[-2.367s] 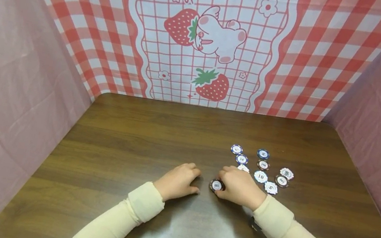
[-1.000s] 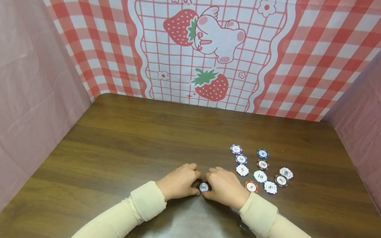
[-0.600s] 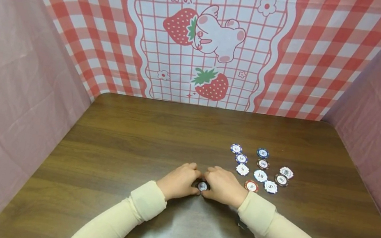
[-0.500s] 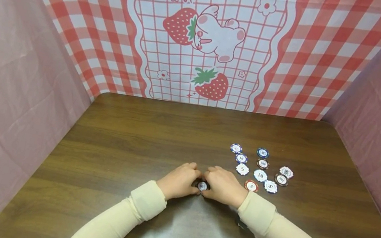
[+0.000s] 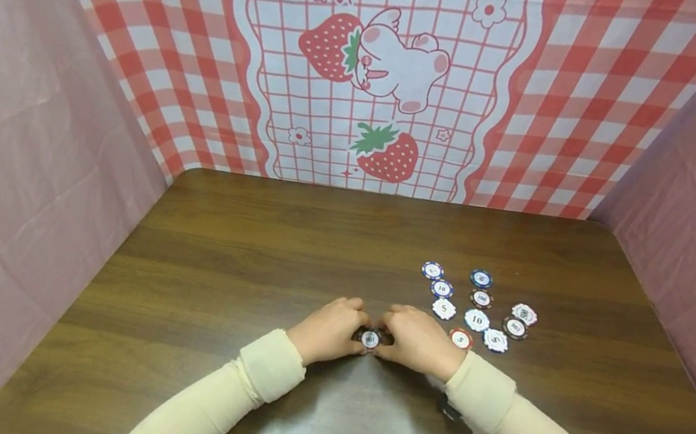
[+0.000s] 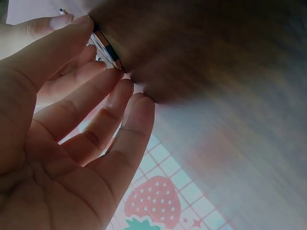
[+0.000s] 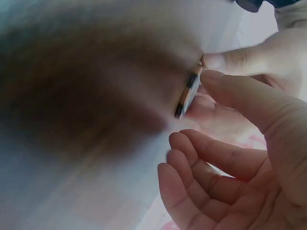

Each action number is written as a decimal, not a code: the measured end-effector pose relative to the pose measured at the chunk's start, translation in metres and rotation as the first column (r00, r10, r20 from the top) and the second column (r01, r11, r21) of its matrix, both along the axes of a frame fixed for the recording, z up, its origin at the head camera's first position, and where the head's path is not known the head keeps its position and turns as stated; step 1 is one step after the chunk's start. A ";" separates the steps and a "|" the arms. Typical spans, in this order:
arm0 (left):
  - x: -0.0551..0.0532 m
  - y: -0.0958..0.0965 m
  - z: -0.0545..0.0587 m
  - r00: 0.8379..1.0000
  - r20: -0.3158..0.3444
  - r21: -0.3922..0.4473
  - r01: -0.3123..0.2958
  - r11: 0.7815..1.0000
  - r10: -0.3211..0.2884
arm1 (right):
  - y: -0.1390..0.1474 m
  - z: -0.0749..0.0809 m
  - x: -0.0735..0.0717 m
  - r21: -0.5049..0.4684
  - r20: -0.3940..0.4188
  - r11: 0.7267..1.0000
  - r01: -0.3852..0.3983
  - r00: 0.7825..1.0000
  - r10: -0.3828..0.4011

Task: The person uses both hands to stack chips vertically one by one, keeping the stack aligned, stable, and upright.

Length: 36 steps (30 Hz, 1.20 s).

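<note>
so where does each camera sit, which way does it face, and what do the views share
Head: worn on the person's head, facing forward and down at the table, loose chips and patterned cloth; left hand, right hand and cream sleeves show.
Left wrist: worn there, facing the left fingertips; left palm large, part of the right hand beyond.
Right wrist: worn there, facing the right fingertips; right palm large, part of the left hand beyond.
Shared: both wrist views show the held chip nearly edge-on.
</note>
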State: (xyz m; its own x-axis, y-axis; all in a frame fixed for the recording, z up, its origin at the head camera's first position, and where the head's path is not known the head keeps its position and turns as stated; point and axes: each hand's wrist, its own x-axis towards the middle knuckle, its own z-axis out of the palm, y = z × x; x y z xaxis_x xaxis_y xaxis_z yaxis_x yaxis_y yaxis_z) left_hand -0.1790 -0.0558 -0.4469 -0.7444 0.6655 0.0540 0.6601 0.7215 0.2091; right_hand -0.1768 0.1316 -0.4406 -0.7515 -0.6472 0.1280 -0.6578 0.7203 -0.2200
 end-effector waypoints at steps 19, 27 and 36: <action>-0.001 0.000 0.000 0.999 -0.043 -0.003 0.018 1.000 -0.018 | 0.063 0.010 0.002 -0.044 -0.012 0.979 0.200 0.980 -0.200; -0.001 0.000 0.001 1.000 -0.025 -0.015 -0.002 1.000 0.002 | 0.090 0.014 0.001 -0.039 0.007 0.966 0.254 0.967 -0.254; 0.000 0.000 0.002 1.000 -0.017 -0.011 -0.008 1.000 0.008 | 0.101 0.010 -0.001 -0.006 0.063 0.967 0.253 0.966 -0.252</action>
State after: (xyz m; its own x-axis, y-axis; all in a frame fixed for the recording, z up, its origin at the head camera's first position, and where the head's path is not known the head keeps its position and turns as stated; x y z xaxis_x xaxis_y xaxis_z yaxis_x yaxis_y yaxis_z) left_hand -0.1790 -0.0563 -0.4452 -0.7490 0.6599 0.0589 0.6574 0.7292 0.1897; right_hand -0.1778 0.2328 -0.4302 -0.8970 -0.4340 0.0838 -0.4399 0.8580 -0.2653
